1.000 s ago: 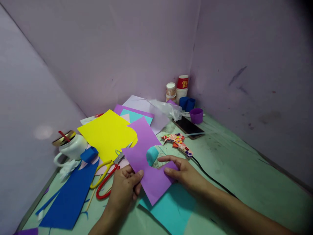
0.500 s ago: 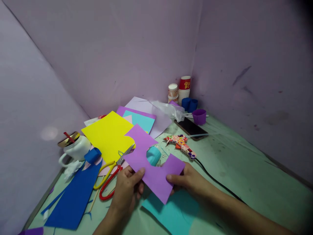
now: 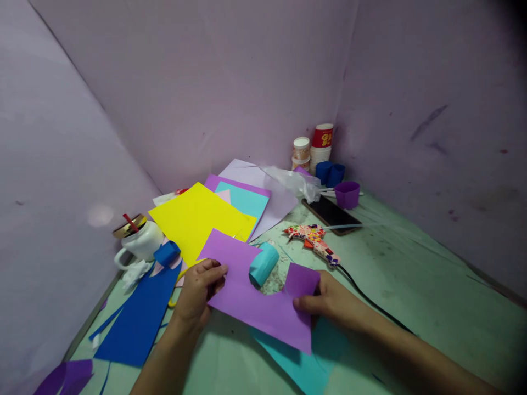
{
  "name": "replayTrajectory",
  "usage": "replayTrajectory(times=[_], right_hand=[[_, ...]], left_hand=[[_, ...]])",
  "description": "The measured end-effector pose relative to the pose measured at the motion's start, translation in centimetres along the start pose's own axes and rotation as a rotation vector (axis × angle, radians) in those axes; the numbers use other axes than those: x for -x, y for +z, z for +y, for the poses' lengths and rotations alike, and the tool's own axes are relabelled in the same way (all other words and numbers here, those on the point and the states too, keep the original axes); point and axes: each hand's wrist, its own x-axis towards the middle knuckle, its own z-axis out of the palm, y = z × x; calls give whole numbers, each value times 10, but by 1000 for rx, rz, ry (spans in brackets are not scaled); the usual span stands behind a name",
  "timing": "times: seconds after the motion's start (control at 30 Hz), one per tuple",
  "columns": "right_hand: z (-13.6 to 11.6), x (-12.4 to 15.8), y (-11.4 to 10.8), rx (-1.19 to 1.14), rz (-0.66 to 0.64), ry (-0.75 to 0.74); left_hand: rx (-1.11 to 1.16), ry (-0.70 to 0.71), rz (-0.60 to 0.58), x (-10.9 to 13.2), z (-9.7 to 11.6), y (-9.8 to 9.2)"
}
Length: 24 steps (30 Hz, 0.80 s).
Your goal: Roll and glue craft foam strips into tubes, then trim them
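Holds a purple paper sheet (image 3: 251, 302) between both hands, low over the green table (image 3: 411, 296). Pinches its left edge with the left hand (image 3: 198, 286), thumb on top, the other fingers curled and pressed together at the paper. Pinches the right flap, beside the rounded cut-out, with the right hand (image 3: 329, 299), thumb closed down on the paper; cannot tell how the remaining fingers lie, being hidden under the sheet.

Keeps the long axis of the sheet running across, from the far left corner to the near right corner, with the cut-out open toward the far side. Finds the teal paper roll (image 3: 263, 264) right at this cut-out, beyond the fingertips and between the two hands, about equally far from each. Lies with its long axis slanted, from near-left to far-right. Cannot tell if the roll touches the sheet's edge or only stands behind it.

Shows also a teal sheet (image 3: 313, 365) under the purple one, a yellow sheet (image 3: 197, 219) beyond the left hand, and a patterned glue gun (image 3: 315, 241) beyond the right hand, apart from it.
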Motion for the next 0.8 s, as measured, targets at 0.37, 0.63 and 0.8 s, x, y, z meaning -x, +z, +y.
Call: replayTrajectory(times=[0.37, 0.63, 0.8], right_hand=[[-10, 6, -1, -94, -66, -50], [-4, 2, -6, -120, 104, -26], [-8, -1, -12, -5, 117, -54]], left_hand=[[59, 33, 92, -1, -5, 2], [144, 132, 77, 2, 3, 4], [158, 117, 137, -2, 10, -2]])
